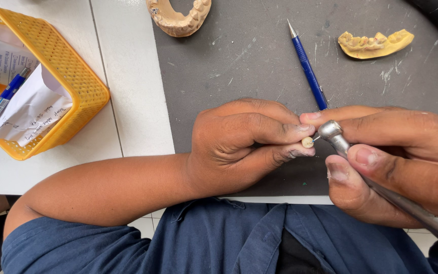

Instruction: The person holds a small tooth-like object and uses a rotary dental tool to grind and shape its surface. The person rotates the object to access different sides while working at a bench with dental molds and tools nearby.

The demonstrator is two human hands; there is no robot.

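While the small pale tooth piece (307,142) sits pinched between thumb and forefinger of the left hand (239,144), the tip of the metal handpiece (381,177) touches its right side, just above the near edge of the dark mat (244,56).

- Tooth piece: tiny, cream, round; only its end shows past the fingers (292,129). Judged easy to lose, so the pinch wants to be firm and low on the piece.
- Left hand: fingers closed on the tooth piece, forearm resting on the counter (133,76); that support looks worth keeping for steadiness.
- Right hand (401,157): fingers wrapped tight around the handpiece, forefinger stretched along its head. Light pressure and short touches seem wise, with the tip kept off the left fingertips.
- Blue pencil (307,66): lying on the mat, just beyond the hands.
- Two yellow jaw casts: one (178,18) at the top edge, one (376,43) to the upper right, well apart from the hands.
- Yellow basket (72,76): on the counter at far left, holding papers (31,109) and a blue pen (1,104).
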